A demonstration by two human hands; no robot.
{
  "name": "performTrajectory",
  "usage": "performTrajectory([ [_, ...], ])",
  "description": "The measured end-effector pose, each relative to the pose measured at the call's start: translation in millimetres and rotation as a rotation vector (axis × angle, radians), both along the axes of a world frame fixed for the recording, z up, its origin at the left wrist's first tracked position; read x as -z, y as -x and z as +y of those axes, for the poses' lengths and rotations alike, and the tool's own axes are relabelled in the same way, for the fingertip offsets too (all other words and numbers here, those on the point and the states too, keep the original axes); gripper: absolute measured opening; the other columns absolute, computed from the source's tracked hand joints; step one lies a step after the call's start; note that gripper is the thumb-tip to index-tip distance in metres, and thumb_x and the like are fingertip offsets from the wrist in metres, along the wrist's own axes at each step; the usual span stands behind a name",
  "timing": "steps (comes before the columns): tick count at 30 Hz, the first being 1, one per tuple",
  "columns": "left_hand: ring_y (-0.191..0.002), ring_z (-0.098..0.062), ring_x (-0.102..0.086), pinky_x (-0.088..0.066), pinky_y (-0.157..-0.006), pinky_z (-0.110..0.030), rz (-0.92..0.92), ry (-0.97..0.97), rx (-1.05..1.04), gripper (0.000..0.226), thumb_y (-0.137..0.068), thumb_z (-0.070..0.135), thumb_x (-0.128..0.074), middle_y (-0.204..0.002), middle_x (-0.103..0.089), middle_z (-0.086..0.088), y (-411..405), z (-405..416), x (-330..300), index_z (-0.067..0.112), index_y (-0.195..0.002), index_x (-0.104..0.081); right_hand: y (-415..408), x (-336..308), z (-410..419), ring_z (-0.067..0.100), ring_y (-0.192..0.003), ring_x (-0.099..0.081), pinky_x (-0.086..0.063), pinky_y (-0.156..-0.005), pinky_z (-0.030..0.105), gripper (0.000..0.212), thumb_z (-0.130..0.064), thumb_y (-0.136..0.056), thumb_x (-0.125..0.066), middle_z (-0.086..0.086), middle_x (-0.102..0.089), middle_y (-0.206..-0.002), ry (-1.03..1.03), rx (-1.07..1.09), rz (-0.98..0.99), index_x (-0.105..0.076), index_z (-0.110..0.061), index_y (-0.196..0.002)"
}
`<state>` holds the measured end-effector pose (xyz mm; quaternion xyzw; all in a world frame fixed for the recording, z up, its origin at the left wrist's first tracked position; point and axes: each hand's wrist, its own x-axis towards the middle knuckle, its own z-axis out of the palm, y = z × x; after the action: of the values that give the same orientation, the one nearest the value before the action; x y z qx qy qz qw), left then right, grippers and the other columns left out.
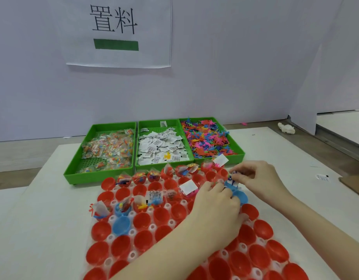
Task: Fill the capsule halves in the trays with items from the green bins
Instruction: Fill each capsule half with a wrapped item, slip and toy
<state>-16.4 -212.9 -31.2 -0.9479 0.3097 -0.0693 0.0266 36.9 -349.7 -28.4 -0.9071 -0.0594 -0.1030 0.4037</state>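
Fingers of right hand curled, pinching small white-and-blue packet just above blue capsule half at right edge of tray. Left hand beside it, fingers bent down against same blue half; grip or mere touch — cannot tell. Red capsule halves across tray in rows: far rows mostly filled with packets and coloured bits, near rows open and bare inside. Two more blue halves toward tray's left side, one holding items. Beyond tray, three green bins side by side: left bin with clear bags of coloured pieces, middle bin with white paper packets, right bin with loose bright plastic figures. White paper sign with printed characters and green bar on wall behind.
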Motion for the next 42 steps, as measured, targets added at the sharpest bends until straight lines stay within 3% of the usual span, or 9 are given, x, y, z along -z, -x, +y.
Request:
performTrajectory([
  [12, -0.122, -0.023, -0.042, -0.023, -0.104, -0.036, 0.03, 0.074, -0.005, 0.049, -0.097, 0.046, -0.032, -0.129, -0.05, -0.004, -4, 5, 5, 0.014, -0.13, -0.046, -7, -9, 11, 0.004, -0.066, -0.047, -0.032, -0.054, 0.012, 0.011, -0.01, -0.081, -0.066, -0.014, -0.048, -0.068, 0.498, -0.085, 0.109, -0.075, -0.014, -0.086],
  [16, -0.121, -0.022, -0.043, -0.024, -0.101, -0.035, 0.032, 0.106, 0.004, 0.05, -0.096, 0.047, -0.033, -0.129, -0.051, -0.002, -4, 7, 6, 0.014, -0.13, -0.048, -10, -16, 17, 0.013, -0.077, -0.059, -0.05, -0.068, 0.024, 0.012, -0.014, -0.078, -0.068, -0.001, -0.069, -0.084, 0.627, -0.088, 0.131, -0.075, -0.016, -0.088],
  [20, -0.119, -0.019, -0.043, -0.022, -0.101, -0.033, -0.01, 0.195, 0.012, 0.044, -0.096, 0.046, -0.034, -0.126, -0.054, 0.002, -1, 14, 1, 0.018, -0.123, -0.054, -9, -26, 14, 0.01, -0.08, -0.058, -0.052, -0.075, 0.03, 0.026, -0.021, -0.071, -0.075, -0.012, -0.06, -0.079, 0.631, -0.092, 0.135, -0.07, -0.025, -0.096],
  [24, -0.114, -0.009, -0.05, -0.023, -0.1, -0.027, -0.043, 0.484, -0.044, 0.045, -0.089, 0.052, -0.034, -0.115, -0.062, 0.011, 7, 43, -18, 0.027, -0.111, -0.064, -10, -33, 8, 0.003, -0.076, -0.055, -0.05, -0.073, 0.029, 0.034, -0.023, -0.066, -0.079, -0.018, -0.058, -0.083, 0.576, -0.161, 0.209, -0.068, -0.03, -0.098],
  [27, -0.091, -0.001, -0.059, -0.041, -0.091, -0.033, -0.028, 0.781, -0.105, 0.033, -0.086, 0.047, -0.047, -0.089, -0.068, 0.016, 11, 80, -33, 0.026, -0.09, -0.073, -14, -32, 5, -0.001, -0.076, -0.056, -0.049, -0.072, 0.026, 0.027, -0.032, -0.07, -0.077, -0.018, -0.061, -0.086, 0.493, -0.206, 0.224, -0.07, -0.027, -0.096],
  [31, -0.076, 0.01, -0.059, -0.041, -0.069, -0.001, -0.099, 1.124, -0.306, 0.012, -0.085, 0.022, -0.063, -0.071, -0.068, 0.02, 8, 140, -41, 0.029, -0.077, -0.069, -16, -23, 7, -0.002, -0.078, -0.054, -0.044, -0.067, 0.019, 0.016, -0.039, -0.076, -0.071, -0.015, -0.064, -0.087, 0.427, -0.21, 0.158, -0.07, -0.027, -0.087],
  [34, -0.066, 0.008, -0.059, -0.039, -0.062, 0.0, -0.153, 1.246, -0.464, 0.019, -0.087, 0.02, -0.061, -0.069, -0.068, 0.022, -5, 184, -38, 0.028, -0.07, -0.067, -12, -18, 13, -0.001, -0.08, -0.049, -0.039, -0.069, 0.024, 0.011, -0.036, -0.073, -0.074, -0.022, -0.057, -0.081, 0.381, -0.185, 0.111, -0.064, -0.031, -0.07],
  [39, -0.079, -0.02, -0.058, -0.044, -0.079, -0.029, -0.116, 1.18, -0.687, 0.011, -0.073, 0.038, -0.061, -0.072, -0.066, 0.009, -34, 238, -25, 0.03, -0.066, -0.063, -10, -19, 21, 0.0, -0.082, -0.052, -0.043, -0.08, 0.028, 0.019, -0.029, -0.072, -0.075, -0.018, -0.059, -0.077, 0.432, -0.205, 0.099, -0.063, -0.034, -0.058],
  [42, -0.083, -0.02, -0.055, -0.041, -0.069, -0.022, -0.063, 0.998, -0.732, 0.012, -0.086, 0.028, -0.064, -0.081, -0.066, 0.003, -49, 252, -16, 0.026, -0.074, -0.065, -14, -23, 24, -0.006, -0.073, -0.047, -0.035, -0.075, 0.022, 0.008, -0.03, -0.073, -0.075, -0.016, -0.058, -0.068, 0.546, -0.25, 0.115, -0.071, -0.032, -0.066],
])
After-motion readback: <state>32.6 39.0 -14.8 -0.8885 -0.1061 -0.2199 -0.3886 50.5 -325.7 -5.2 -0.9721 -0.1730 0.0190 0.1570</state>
